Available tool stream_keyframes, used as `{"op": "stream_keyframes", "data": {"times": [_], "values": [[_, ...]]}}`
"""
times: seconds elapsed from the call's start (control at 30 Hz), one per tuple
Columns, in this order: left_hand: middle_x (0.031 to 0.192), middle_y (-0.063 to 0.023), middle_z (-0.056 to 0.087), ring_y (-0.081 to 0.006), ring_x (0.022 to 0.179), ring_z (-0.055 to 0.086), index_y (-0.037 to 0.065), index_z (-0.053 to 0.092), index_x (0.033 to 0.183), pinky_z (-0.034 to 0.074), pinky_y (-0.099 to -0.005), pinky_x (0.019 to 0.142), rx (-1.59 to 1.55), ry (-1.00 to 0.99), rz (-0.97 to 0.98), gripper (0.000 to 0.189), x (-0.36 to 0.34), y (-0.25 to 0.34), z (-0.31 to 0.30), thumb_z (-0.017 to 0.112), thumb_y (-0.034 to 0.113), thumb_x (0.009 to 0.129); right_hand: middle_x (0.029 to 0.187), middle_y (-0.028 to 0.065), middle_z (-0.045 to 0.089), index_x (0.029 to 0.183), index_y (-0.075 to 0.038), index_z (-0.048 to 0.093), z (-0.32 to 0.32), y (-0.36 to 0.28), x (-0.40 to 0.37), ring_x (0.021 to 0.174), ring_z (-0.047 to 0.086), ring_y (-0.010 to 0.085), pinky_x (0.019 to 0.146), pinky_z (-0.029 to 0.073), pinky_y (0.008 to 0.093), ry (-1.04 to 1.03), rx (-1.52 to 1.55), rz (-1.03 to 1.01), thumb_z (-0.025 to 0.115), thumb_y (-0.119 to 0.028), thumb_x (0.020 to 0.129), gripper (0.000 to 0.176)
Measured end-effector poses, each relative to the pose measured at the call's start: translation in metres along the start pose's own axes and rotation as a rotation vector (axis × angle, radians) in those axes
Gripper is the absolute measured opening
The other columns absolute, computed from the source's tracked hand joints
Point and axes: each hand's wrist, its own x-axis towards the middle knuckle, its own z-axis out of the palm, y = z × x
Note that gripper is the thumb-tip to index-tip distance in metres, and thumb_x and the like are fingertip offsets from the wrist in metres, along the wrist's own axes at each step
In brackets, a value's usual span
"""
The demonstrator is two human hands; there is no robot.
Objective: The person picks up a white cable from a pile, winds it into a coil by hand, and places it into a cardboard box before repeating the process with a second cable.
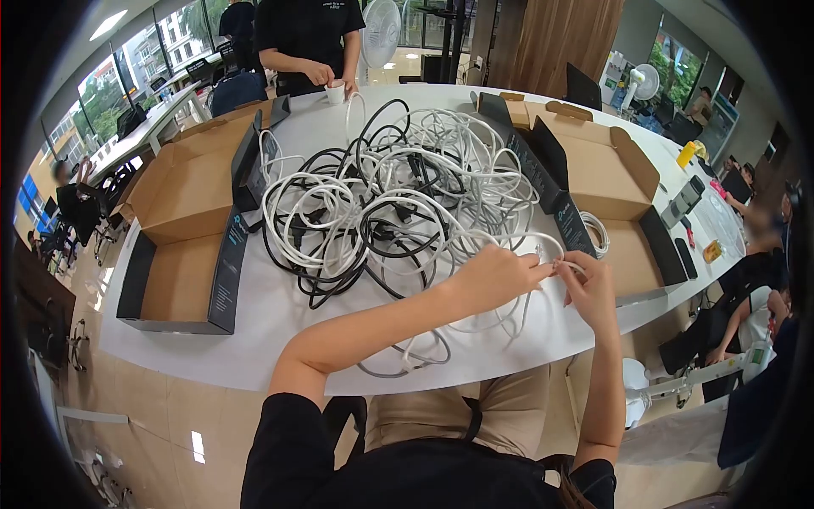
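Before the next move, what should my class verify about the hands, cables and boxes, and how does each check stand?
1. Left hand and right hand gripping thin white cable: ok.
2. Tangled pile of black, white and grey cables sorted by colour: not ok, intermixed.
3. Held cable's far end located: cannot tell.
4. Left black cardboard box with brown interior open: ok.
5. Right matching box open: ok.

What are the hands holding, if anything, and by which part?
A white cable, pinched in the fingers of the left hand and right hand, close together. Whether that is its end cannot be told.
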Motion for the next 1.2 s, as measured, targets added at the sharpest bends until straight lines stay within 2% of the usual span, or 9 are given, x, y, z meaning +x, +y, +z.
{"op": "stream_keyframes", "data": {"times": [0.43, 0.53, 0.57, 0.7, 0.83, 1.0, 1.07, 1.17, 1.2], "values": [[0.073, -0.0024, 0.062, -0.0219, 0.058, 0.059, 0.011, 0.058, 0.088, 0.045, -0.032, 0.046, -0.295, 0.117, -0.099, 0.013, 0.004, -0.003, 0.015, 0.06, 0.018, 0.077, 0.057, 0.0061, 0.061, 0.085, 0.004, 0.062, 0.003, -0.016, 0.006, 0.037, 0.048, 0.0073, 0.036, 0.036, 0.0213, 0.013, 0.02, 0.02, 0.064, -0.011, 0.077, 0.017], [0.072, -0.0027, 0.062, -0.0219, 0.057, 0.059, 0.01, 0.058, 0.087, 0.045, -0.0317, 0.048, -0.357, 0.058, -0.11, 0.012, 0.002, -0.005, 0.014, 0.06, 0.018, 0.078, 0.06, 0.005, 0.061, 0.088, 0.002, 0.061, 0.004, -0.008, 0.006, 0.041, 0.047, 0.0067, 0.039, 0.037, 0.021, 0.125, 0.034, -0.04, 0.069, -0.009, 0.072, 0.021], [0.072, -0.0023, 0.062, -0.021, 0.055, 0.058, 0.01, 0.058, 0.086, 0.045, -0.0307, 0.049, -0.369, 0.029, -0.13, 0.012, 0.003, -0.004, 0.012, 0.06, 0.019, 0.079, 0.066, 0.0044, 0.062, 0.091, 0.001, 0.061, -0.001, -0.011, 0.006, 0.051, 0.05, 0.0058, 0.044, 0.039, 0.0206, 0.086, 0.006, 0.001, 0.071, -0.007, 0.07, 0.025], [0.067, -0.0012, 0.059, -0.0122, 0.05, 0.053, 0.006, 0.058, 0.088, 0.042, -0.0231, 0.049, -0.531, -0.122, -0.247, 0.011, 0.009, -0.007, 0.002, 0.059, 0.016, 0.082, 0.072, 0.0029, 0.063, 0.085, -0.001, 0.062, -0.004, -0.003, 0.008, 0.062, 0.053, 0.0059, 0.049, 0.039, 0.0215, 0.222, 0.045, -0.202, 0.069, -0.006, 0.072, 0.016], [0.065, -0.001, 0.054, -0.0033, 0.058, 0.05, -0.002, 0.057, 0.09, 0.042, -0.0185, 0.051, -1.121, -0.126, -0.351, 0.014, 0.007, -0.019, 0.015, 0.056, 0.011, 0.085, 0.074, 0.0021, 0.063, 0.079, -0.002, 0.062, -0.007, 0.002, 0.008, 0.062, 0.053, 0.0078, 0.049, 0.039, 0.0225, 0.265, -0.018, -0.223, 0.068, -0.005, 0.073, 0.01], [0.072, -0.0008, 0.054, -0.0046, 0.06, 0.05, -0.002, 0.056, 0.089, 0.041, -0.0175, 0.052, -1.276, -0.168, -0.318, 0.014, 0.007, -0.016, 0.018, 0.054, 0.012, 0.087, 0.068, 0.0044, 0.057, 0.077, -0.002, 0.06, 0.004, -0.011, 0.007, 0.049, 0.048, 0.0161, 0.044, 0.036, 0.025, 0.274, -0.185, -0.317, 0.069, -0.006, 0.069, 0.012], [0.072, -0.0007, 0.054, -0.0045, 0.061, 0.05, -0.001, 0.056, 0.089, 0.041, -0.0167, 0.053, -1.337, -0.114, -0.354, 0.014, 0.007, -0.014, 0.02, 0.053, 0.013, 0.087, 0.071, 0.0034, 0.058, 0.076, -0.004, 0.06, 0.008, -0.011, 0.009, 0.056, 0.05, 0.0171, 0.051, 0.039, 0.0272, 0.33, -0.176, -0.322, 0.068, -0.006, 0.07, 0.01], [0.072, 0.0006, 0.053, -0.0042, 0.062, 0.048, -0.001, 0.056, 0.089, 0.039, -0.0164, 0.056, -1.44, -0.209, -0.564, 0.014, 0.009, -0.015, 0.005, 0.053, 0.013, 0.087, 0.075, 0.0023, 0.059, 0.075, -0.005, 0.061, 0.01, -0.003, 0.019, 0.066, 0.052, 0.0189, 0.06, 0.04, 0.0298, 0.422, -0.39, -0.64, 0.067, -0.006, 0.07, 0.008], [0.071, 0.0009, 0.053, -0.0042, 0.061, 0.047, 0.0, 0.056, 0.089, 0.039, -0.0167, 0.056, -1.446, -0.239, -0.643, 0.014, 0.01, -0.015, 0.003, 0.053, 0.013, 0.087, 0.076, 0.002, 0.058, 0.075, -0.006, 0.061, 0.01, -0.002, 0.018, 0.069, 0.052, 0.0194, 0.062, 0.04, 0.0303, 0.39, -0.36, -0.607, 0.066, -0.006, 0.07, 0.007]]}}
